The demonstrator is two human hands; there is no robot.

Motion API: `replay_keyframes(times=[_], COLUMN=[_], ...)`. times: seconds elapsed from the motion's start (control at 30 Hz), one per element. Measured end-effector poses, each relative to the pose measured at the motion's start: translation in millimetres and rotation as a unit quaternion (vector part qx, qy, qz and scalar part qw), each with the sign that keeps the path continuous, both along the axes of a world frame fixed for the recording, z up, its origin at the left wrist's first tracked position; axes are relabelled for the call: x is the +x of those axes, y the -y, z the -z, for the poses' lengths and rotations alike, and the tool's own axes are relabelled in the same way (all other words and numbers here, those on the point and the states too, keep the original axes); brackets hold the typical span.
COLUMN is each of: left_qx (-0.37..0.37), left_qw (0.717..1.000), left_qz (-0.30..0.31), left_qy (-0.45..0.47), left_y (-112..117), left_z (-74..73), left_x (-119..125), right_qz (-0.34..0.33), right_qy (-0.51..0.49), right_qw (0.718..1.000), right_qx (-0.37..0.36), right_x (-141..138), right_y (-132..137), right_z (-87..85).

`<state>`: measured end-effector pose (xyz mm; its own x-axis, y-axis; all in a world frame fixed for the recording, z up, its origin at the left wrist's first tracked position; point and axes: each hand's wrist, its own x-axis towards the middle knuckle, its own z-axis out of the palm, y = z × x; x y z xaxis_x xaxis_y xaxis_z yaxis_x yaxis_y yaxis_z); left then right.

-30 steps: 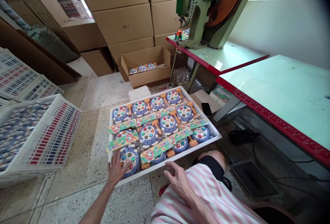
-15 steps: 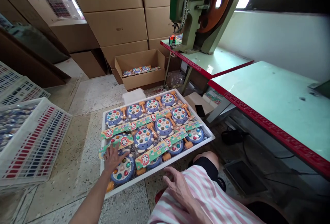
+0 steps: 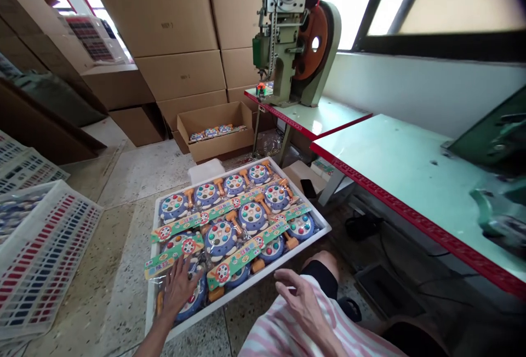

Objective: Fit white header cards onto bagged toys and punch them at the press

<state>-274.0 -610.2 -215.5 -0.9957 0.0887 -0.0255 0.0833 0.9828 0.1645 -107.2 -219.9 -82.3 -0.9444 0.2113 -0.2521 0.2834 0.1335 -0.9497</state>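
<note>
My left hand (image 3: 179,285) lies with fingers spread over a bagged blue whack-a-mole style toy (image 3: 193,298) in the tray's near left corner, partly hiding it. Just beyond the fingertips is a green printed header card (image 3: 175,254). The shallow white tray (image 3: 287,254) holds several such round blue toys with coloured buttons, each packed in clear plastic with an orange toy hammer (image 3: 257,265). My right hand (image 3: 303,299) hovers by my lap, fingers loosely bent and apart, with nothing in it, close to the tray's near edge.
A white crate (image 3: 53,269) of parts stands on the left. Beyond the tray is an open carton (image 3: 222,148) with more toys. On the right are a red-edged table (image 3: 394,165) and a green press machine (image 3: 283,66). A dark phone (image 3: 307,188) rests near the tray.
The camera view has tilted up and turned somewhat right. My left hand has come nearer over the corner toy. My right hand stays near the lap, a little raised.
</note>
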Motion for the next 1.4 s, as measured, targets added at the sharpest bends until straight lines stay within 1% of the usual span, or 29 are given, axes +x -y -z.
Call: replay_keyframes(times=[0.07,0.13,0.2,0.27,0.33,0.4,0.47,0.53,0.57,0.63,0.73,0.83,0.9,1.0,1.07,1.13,1.2,1.3,1.4], left_qx=[0.057,0.13,0.202,0.257,0.288,0.299,0.3,0.294,0.289,0.28,0.264,0.245,0.234,0.227,0.229,0.235,0.243,0.253,0.263], left_qw=[0.998,0.988,0.97,0.951,0.935,0.922,0.912,0.906,0.905,0.908,0.917,0.924,0.927,0.926,0.922,0.914,0.901,0.882,0.867], left_qz=[0.033,0.081,0.135,0.162,0.177,0.207,0.237,0.256,0.259,0.258,0.239,0.218,0.209,0.204,0.208,0.22,0.239,0.275,0.302], left_qy=[-0.024,-0.012,0.022,0.062,0.103,0.13,0.15,0.167,0.172,0.176,0.18,0.195,0.206,0.221,0.233,0.248,0.266,0.287,0.297], left_y=[-24.2,-56.7,-96.7,-142.0,-187.7,-228.7,-261.0,-282.6,-289.2,-294.5,-287.0,-272.2,-264.9,-265.5,-274.4,-287.9,-303.0,-323.5,-340.4], left_z=[-2.7,-5.1,-9.0,-17.7,-33.1,-54.2,-76.8,-95.7,-102.5,-110.1,-109.0,-101.6,-97.9,-95.1,-93.4,-91.0,-88.0,-82.6,-73.8], left_x=[8.1,20.3,36.8,55.5,73.0,86.2,93.8,97.5,98.8,102.2,111.9,125.2,132.2,135.5,134.0,131.4,129.1,124.3,112.7], right_qz=[0.037,0.075,0.114,0.156,0.212,0.28,0.343,0.39,0.405,0.425,0.439,0.442,0.433,0.413,0.408,0.414,0.424,0.441,0.471], right_qy=[-0.012,-0.029,-0.045,-0.052,-0.053,-0.051,-0.048,-0.041,-0.036,-0.024,-0.015,-0.009,-0.009,-0.013,-0.005,-0.001,-0.005,-0.019,-0.03], right_qw=[0.999,0.997,0.992,0.986,0.976,0.959,0.938,0.92,0.913,0.905,0.898,0.896,0.901,0.909,0.911,0.908,0.903,0.895,0.881], right_qx=[0.01,0.019,0.022,0.014,0.003,-0.001,0.008,0.019,0.023,0.02,-0.005,-0.029,-0.037,-0.052,-0.061,-0.068,-0.072,-0.065,-0.046], right_x=[9.9,24.3,43.6,67.8,96.7,129.0,162.7,195.0,209.7,234.1,256.0,263.1,264.3,267.0,270.8,275.6,280.4,286.6,293.5], right_y=[-28.2,-57.7,-86.9,-115.6,-144.0,-171.2,-195.5,-214.9,-222.3,-233.0,-240.2,-237.4,-230.7,-216.4,-205.9,-195.8,-186.9,-177.5,-172.2], right_z=[-5.0,-7.1,-7.8,-9.2,-12.4,-17.4,-23.6,-29.3,-31.4,-32.9,-26.6,-11.8,1.0,21.0,31.2,36.0,34.9,27.3,22.5])
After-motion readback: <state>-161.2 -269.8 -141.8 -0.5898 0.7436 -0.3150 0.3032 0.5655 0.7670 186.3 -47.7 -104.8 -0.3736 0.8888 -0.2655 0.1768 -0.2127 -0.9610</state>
